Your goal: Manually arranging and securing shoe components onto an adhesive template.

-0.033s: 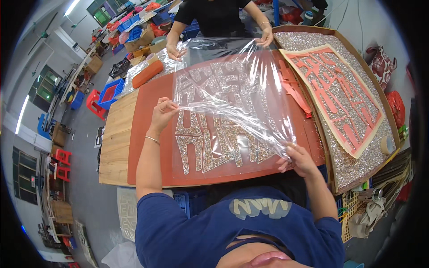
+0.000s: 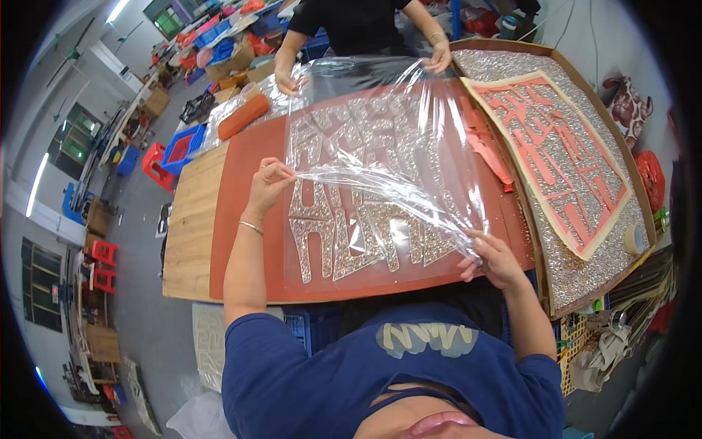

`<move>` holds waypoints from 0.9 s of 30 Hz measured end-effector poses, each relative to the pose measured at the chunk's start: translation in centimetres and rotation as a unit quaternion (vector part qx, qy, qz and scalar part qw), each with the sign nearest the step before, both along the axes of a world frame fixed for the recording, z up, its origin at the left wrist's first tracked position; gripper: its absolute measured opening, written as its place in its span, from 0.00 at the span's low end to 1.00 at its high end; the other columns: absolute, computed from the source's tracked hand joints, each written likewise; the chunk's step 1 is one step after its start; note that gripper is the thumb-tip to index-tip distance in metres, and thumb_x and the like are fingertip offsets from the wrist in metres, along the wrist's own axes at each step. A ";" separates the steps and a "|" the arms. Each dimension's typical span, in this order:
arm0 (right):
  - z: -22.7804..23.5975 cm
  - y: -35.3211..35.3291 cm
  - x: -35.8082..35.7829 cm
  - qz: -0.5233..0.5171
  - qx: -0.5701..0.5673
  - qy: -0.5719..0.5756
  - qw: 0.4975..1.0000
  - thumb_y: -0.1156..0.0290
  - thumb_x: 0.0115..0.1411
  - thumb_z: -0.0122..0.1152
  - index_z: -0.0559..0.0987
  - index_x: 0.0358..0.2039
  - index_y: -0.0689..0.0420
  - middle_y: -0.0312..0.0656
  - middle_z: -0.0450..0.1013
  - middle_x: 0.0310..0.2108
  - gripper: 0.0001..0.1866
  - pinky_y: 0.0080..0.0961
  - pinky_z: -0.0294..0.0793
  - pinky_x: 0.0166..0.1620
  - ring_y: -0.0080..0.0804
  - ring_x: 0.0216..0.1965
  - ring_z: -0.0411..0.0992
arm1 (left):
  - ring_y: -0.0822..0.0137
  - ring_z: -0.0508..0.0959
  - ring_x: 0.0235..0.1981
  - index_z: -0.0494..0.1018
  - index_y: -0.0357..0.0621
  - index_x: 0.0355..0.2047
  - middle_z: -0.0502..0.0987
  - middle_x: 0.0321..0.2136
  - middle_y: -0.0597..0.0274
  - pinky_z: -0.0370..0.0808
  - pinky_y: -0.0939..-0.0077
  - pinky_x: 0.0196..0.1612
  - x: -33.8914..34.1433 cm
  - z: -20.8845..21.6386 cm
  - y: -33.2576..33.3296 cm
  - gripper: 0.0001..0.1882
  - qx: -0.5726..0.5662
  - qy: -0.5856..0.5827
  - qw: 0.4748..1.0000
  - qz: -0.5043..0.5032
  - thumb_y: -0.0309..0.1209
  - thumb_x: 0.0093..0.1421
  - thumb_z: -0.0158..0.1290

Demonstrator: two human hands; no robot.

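My left hand pinches the near left corner of a clear plastic film. My right hand grips the film's near right edge, its fingers closed on the gathered plastic. Between my hands the film is creased and lifted. Across from me, a co-worker in black holds the far edge with a left-side hand and a right-side hand. Under the film, glittery silver-gold cut-out shapes lie on a clear sheet over a reddish-brown mat.
A wooden board extends left of the mat. To the right, a shallow box of glitter granules holds a pink stencil with a cream border and a tape roll. An orange-brown roll and blue crate are at far left.
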State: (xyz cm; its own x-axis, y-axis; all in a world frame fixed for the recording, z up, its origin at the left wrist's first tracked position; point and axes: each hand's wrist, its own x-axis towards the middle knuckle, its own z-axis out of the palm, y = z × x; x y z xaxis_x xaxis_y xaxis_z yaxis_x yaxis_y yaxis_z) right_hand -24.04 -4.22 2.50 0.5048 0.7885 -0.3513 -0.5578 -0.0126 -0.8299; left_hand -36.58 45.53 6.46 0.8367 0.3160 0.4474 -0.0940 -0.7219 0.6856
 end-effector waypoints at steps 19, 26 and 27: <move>2.2 0.1 1.4 -0.074 -0.026 -0.144 0.987 0.62 0.67 0.42 0.66 0.54 0.65 0.53 0.77 0.30 0.22 0.29 0.79 0.33 0.36 0.28 0.78 | 0.54 0.77 0.39 0.73 0.43 0.47 0.74 0.40 0.47 0.74 0.65 0.40 6.4 1.1 -7.8 0.22 0.418 0.102 0.903 -0.019 0.39 0.54 0.58; -0.3 -0.1 2.9 -0.084 -0.092 -0.191 0.974 0.59 0.67 0.44 0.70 0.49 0.64 0.49 0.76 0.30 0.20 0.28 0.78 0.30 0.37 0.28 0.78 | 0.48 0.75 0.34 0.72 0.36 0.33 0.73 0.34 0.48 0.73 0.61 0.37 2.7 2.7 -10.0 0.06 0.305 0.112 0.946 -0.009 0.25 0.55 0.52; -0.4 0.0 2.9 -0.065 -0.095 -0.193 0.974 0.59 0.67 0.44 0.71 0.46 0.64 0.49 0.76 0.30 0.20 0.28 0.78 0.29 0.36 0.28 0.78 | 0.48 0.75 0.34 0.72 0.36 0.33 0.73 0.34 0.48 0.73 0.61 0.37 1.8 2.9 -10.0 0.06 0.304 0.115 0.946 -0.008 0.25 0.55 0.52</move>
